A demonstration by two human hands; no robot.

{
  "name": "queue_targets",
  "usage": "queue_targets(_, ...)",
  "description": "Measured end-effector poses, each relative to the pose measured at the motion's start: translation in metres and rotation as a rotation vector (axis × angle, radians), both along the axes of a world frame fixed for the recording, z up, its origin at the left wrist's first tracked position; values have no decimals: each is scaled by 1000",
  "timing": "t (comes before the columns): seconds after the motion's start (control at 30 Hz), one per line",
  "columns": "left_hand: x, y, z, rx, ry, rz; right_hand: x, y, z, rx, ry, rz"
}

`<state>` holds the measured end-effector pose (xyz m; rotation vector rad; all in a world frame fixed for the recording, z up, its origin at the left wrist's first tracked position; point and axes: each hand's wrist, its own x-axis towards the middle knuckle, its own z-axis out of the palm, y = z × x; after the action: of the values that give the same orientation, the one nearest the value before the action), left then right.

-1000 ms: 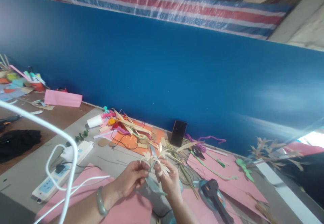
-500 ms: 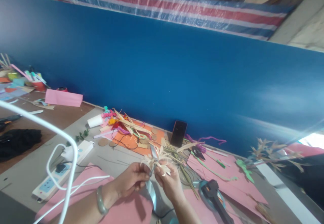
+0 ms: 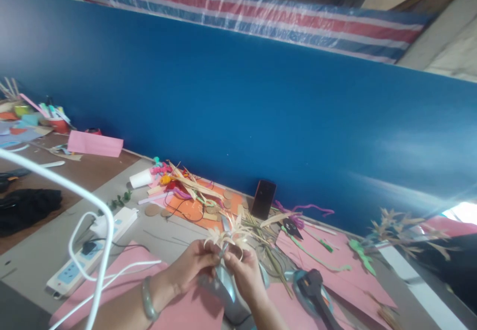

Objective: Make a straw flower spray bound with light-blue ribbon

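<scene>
Both my hands meet low in the middle of the view, above pink paper on the table. My left hand [image 3: 194, 266], with a green bangle at the wrist, pinches the base of a pale straw flower [image 3: 228, 234] with pointed petals. My right hand [image 3: 243, 276] is closed on the same flower from the right, fingers curled under the petals. A light blue-grey ribbon strip [image 3: 225, 283] hangs down from the flower between the two hands.
A glue gun [image 3: 315, 292] lies right of my hands on pink paper [image 3: 328, 263]. A white power strip [image 3: 91, 250] and white cable [image 3: 89, 206] lie left. Straw and craft scraps cover an orange sheet [image 3: 194, 206]; a dark phone [image 3: 263, 199] leans on the blue partition [image 3: 238, 111].
My hands have kept hold of the flower and turned it slightly; the ribbon strip has swung from hanging lower right to hanging between my hands. The view drifted a little.
</scene>
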<state>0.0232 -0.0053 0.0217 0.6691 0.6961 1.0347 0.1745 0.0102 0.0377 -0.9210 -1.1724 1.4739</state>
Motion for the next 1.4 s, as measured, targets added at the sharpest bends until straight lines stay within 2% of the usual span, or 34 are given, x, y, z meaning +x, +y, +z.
queue_targets(0.17,-2,1,7,41,-1,118,-5,-4,-1,49,-42,3)
queue_targets(0.43,2,6,-6,-13,-20,178,-7,-4,-3,130,-98,-42)
queue_targets(0.57,1,6,-8,30,5,188,-8,-5,0,96,-131,-35)
queue_targets(0.7,-4,6,-1,114,73,196,-6,-5,0,50,-215,-33)
queue_targets(0.87,-10,7,13,229,138,197,-7,-6,-2,14,-261,70)
queue_targets(1.07,-9,8,12,228,111,185,-6,-6,-11,12,-181,152)
queue_targets(1.2,-9,7,15,260,162,221,-5,-6,-13,20,-180,133)
queue_targets(1.4,-11,4,24,308,281,261,-7,-9,-5,32,-242,63)
